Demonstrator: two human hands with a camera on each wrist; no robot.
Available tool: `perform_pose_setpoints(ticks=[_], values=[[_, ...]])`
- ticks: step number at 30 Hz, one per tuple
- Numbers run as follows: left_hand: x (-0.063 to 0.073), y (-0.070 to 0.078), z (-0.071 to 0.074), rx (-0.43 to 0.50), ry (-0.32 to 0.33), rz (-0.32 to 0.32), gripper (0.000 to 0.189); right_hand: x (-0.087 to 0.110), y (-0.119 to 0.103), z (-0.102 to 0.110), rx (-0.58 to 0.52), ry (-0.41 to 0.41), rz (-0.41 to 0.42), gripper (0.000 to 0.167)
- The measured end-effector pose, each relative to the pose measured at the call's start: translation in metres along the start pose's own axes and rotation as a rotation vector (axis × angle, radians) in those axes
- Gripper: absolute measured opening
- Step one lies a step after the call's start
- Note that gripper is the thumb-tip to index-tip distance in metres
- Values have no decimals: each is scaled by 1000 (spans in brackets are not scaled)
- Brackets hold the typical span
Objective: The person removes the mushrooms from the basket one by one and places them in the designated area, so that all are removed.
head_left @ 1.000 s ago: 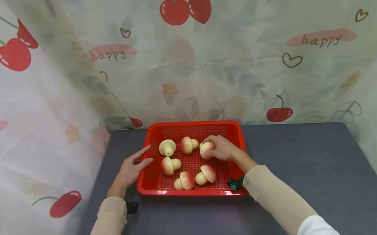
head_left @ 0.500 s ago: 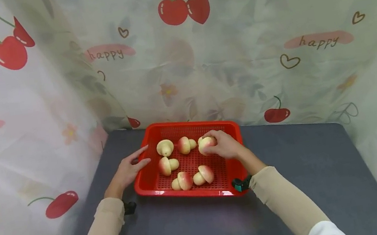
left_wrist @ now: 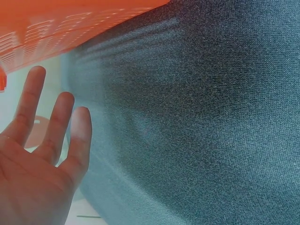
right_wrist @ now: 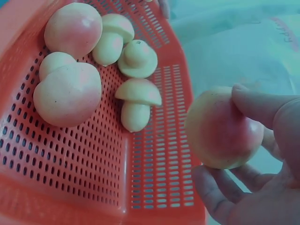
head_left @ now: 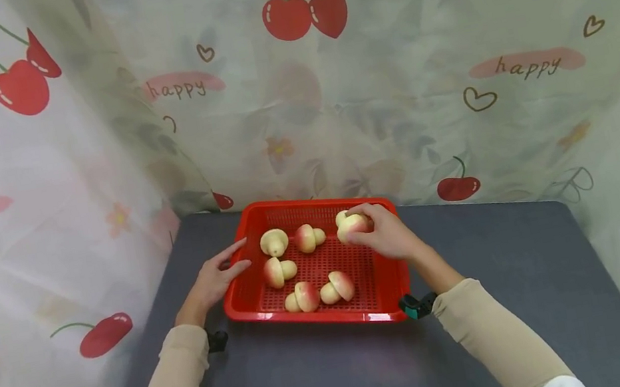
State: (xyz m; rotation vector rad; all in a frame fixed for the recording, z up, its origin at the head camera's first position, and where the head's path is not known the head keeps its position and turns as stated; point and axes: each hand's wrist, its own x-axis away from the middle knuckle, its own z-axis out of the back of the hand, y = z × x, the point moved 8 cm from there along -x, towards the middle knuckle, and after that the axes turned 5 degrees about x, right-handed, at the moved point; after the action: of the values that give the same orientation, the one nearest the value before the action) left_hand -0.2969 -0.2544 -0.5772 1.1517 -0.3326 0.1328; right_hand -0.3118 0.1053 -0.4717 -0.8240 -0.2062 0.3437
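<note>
My right hand [head_left: 385, 230] pinches a toy mushroom [right_wrist: 224, 129] by its red and cream cap, between thumb and fingers, over the back right part of the red plastic basket [head_left: 330, 320]. In the right wrist view the held mushroom's cap faces the camera and its stem is hidden. Several more mushrooms [right_wrist: 140, 101] lie inside the basket, one of them a pale mushroom [head_left: 274, 243] with its stem up. My left hand [head_left: 217, 281] is at the basket's left rim with thumb and fingers spread; in the left wrist view its fingers [left_wrist: 79, 136] stretch out beside the basket's side.
The basket stands on a dark grey cloth-covered table [head_left: 499, 272]. A pale curtain [head_left: 376, 74] printed with cherries and hearts hangs behind the table and along its sides. Black straps with small devices sit at both wrists.
My right hand has raised the mushroom from the basket floor and moved it right and toward the back. My left hand stays at the left rim.
</note>
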Motion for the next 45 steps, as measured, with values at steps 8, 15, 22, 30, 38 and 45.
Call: perform_pose_setpoints(ticks=[8,15,22,30,38,45], values=[[0,0,-2,-6,-2,-8,59,20,15,16,-87,78,-86,58],[1,0,-3,0,6,-6,59,31,26,30,-162,143,-106,59],[3,1,-2,7,6,-8,60,44,44,42,-183,188,-116,61],[3,5,-2,15,-4,-6,59,62,75,59,-255,338,-227,62],[3,2,0,13,5,9,59,78,110,70,-289,407,-325,63],[4,2,0,21,10,1,59,88,146,70,-355,437,-410,68]])
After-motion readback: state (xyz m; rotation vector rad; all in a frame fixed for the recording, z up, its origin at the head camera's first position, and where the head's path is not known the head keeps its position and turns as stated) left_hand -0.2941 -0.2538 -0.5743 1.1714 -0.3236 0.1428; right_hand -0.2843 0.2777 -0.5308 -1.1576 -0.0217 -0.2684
